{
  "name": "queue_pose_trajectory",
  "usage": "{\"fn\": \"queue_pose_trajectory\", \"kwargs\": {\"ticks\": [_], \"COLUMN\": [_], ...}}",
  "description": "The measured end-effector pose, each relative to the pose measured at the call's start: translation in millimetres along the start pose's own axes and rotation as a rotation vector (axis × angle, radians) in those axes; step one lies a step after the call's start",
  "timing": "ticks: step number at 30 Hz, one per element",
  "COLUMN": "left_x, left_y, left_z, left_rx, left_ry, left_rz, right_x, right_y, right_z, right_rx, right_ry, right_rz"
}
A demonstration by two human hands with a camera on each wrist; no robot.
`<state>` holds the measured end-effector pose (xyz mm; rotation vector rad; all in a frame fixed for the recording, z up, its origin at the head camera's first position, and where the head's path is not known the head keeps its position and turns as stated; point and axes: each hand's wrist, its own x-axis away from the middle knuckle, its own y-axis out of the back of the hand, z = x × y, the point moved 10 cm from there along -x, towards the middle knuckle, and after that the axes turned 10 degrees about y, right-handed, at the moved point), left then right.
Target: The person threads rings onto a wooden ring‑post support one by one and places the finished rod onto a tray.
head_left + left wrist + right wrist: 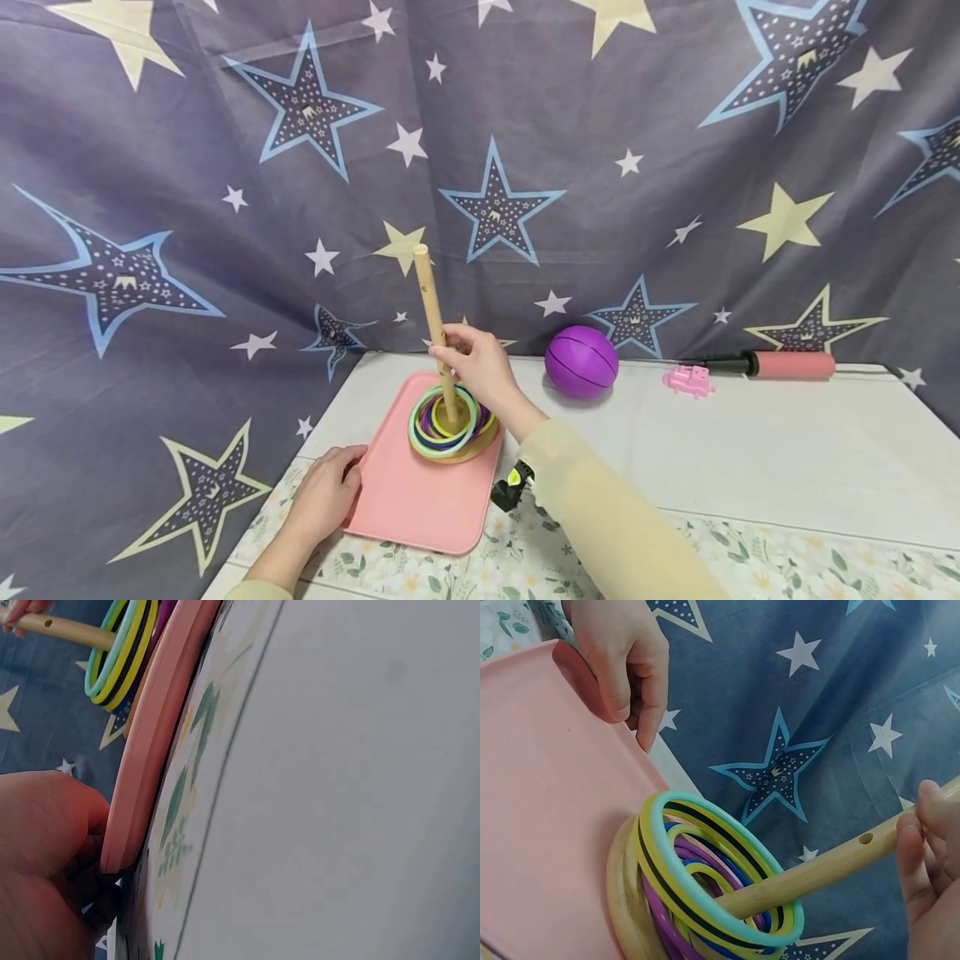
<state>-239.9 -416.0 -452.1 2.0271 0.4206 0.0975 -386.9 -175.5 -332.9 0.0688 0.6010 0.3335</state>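
The right hand (pixel 480 362) pinches the smooth round wooden peg (pixel 432 321), which stands upright on the flat pink plastic tray (pixel 420 508). Glossy coloured rings (pixel 444 421) lie stacked around the peg's base. The left hand (pixel 326 493) grips the tray's rounded left edge.

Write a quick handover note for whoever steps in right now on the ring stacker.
Right hand: grips the wooden peg about midway up.
Left hand: holds the near left edge of the pink tray.
Things: the peg's round base stands on the tray, on the table; the coloured rings are stacked around the peg's foot.
Done: every ring in view sits on the peg.
Left: none loose in view; tray and stacker remain in hand.
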Motion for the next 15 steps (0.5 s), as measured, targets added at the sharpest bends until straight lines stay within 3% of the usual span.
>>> {"fn": "queue_pose_trajectory", "kwargs": {"ticks": [10, 15], "left_x": [1.4, 5.5], "left_y": [5.0, 18.2], "left_z": [0.9, -11.0], "left_rx": [-0.012, -0.073], "left_ry": [-0.021, -0.061], "left_rz": [-0.002, -0.072], "right_x": [-3.0, -2.2], "right_y": [-11.0, -8.3], "right_z": [-0.4, 3.9], "right_rx": [0.005, -0.014], "right_ry": [-0.016, -0.020], "right_rz": [0.028, 0.047]}}
